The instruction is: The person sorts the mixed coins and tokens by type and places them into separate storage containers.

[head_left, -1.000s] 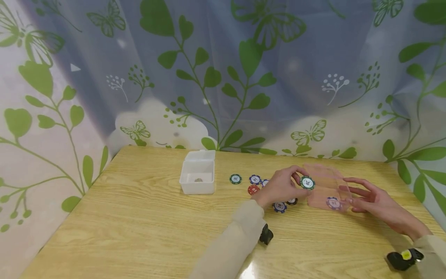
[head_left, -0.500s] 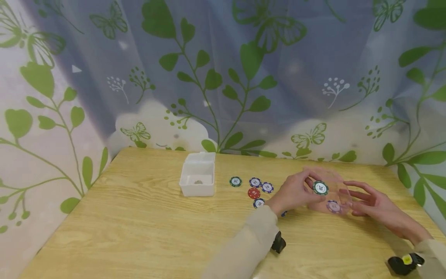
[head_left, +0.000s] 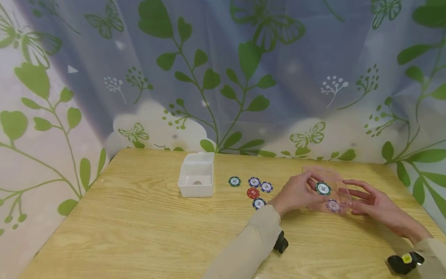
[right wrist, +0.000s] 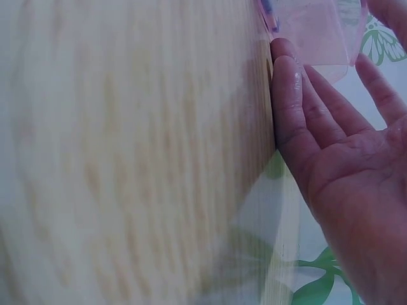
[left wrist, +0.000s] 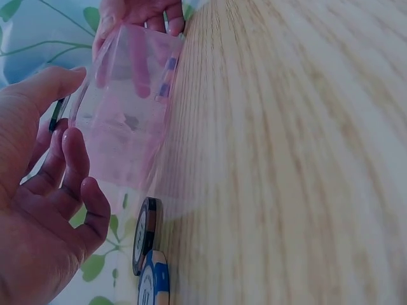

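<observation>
My left hand (head_left: pixel 311 186) pinches a green and white poker chip (head_left: pixel 323 188) between thumb and fingers, holding it at the open side of a clear pink box (head_left: pixel 329 182). A purple chip (head_left: pixel 333 205) lies inside that box. My right hand (head_left: pixel 352 195) has straight fingers laid against the box's right side. In the left wrist view the left hand (left wrist: pixel 60 159) is right against the pink box (left wrist: pixel 127 121), and the right hand's fingers (left wrist: pixel 137 13) show behind it. The right wrist view shows the right hand's open palm (right wrist: pixel 343 165) beside the box (right wrist: pixel 315 28).
Several loose chips lie left of my hands: a green chip (head_left: pixel 235 181), two blue chips (head_left: pixel 254 181) (head_left: pixel 266 187), a red chip (head_left: pixel 253 192) and another blue chip (head_left: pixel 259 203). An open white box (head_left: pixel 196 179) stands further left. A leaf-print curtain borders the wooden table (head_left: pixel 139 232).
My left hand has carried the green chip right and slightly down, up to the pink box, uncovering chips on the table. My right hand has stayed at the box.
</observation>
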Action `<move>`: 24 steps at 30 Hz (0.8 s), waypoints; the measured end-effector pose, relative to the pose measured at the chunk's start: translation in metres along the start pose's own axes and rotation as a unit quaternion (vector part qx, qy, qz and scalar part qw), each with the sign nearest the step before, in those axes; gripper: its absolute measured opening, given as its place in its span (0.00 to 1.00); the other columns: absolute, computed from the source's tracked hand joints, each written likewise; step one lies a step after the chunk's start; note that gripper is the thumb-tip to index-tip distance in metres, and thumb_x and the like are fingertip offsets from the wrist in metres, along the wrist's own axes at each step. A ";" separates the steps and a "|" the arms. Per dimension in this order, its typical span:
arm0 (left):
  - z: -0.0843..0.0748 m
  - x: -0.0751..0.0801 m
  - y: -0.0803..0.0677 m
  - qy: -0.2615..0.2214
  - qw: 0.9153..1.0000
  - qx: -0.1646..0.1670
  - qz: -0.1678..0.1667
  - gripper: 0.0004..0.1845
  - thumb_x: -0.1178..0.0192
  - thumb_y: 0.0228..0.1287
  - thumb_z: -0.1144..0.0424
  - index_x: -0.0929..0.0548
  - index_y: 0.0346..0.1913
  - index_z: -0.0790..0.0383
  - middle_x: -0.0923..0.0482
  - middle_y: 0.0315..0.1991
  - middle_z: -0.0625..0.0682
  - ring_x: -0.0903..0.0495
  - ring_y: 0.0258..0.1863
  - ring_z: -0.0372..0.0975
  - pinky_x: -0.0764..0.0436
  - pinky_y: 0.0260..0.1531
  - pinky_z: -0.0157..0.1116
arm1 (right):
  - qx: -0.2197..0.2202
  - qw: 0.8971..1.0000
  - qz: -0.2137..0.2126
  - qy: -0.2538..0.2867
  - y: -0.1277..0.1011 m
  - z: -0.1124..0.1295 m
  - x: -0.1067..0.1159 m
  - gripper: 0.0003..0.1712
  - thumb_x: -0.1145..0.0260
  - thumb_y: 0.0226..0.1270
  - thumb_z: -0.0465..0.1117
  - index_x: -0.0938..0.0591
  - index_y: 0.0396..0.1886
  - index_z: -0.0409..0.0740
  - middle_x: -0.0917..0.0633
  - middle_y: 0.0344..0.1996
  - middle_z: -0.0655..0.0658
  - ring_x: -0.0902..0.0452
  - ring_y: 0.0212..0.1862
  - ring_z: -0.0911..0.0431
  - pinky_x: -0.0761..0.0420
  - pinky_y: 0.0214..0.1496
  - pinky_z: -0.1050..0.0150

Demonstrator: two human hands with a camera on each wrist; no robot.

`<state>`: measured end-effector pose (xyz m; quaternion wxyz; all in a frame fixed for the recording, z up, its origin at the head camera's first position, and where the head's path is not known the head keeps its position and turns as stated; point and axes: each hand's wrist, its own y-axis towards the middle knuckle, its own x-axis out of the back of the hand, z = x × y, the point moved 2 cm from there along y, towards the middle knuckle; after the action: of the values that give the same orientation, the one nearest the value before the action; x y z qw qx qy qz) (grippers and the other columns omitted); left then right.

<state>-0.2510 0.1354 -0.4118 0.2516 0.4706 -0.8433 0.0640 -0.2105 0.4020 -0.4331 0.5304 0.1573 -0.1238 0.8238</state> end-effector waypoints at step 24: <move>0.005 0.003 -0.002 -0.046 0.999 -0.004 0.011 0.19 0.29 0.63 0.60 0.18 0.56 0.53 0.22 0.37 0.41 0.23 0.30 0.27 0.21 0.33 0.26 | 0.022 1.000 0.008 0.006 0.001 0.001 -0.002 0.33 0.48 0.80 0.29 0.40 0.79 0.53 0.23 0.63 0.73 0.21 0.58 0.75 0.14 0.46 0.65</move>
<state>-0.2521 0.1302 -0.4145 0.2134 0.4628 -0.8594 0.0413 -0.2109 0.3999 -0.4330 0.5211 0.1632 -0.1034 0.8313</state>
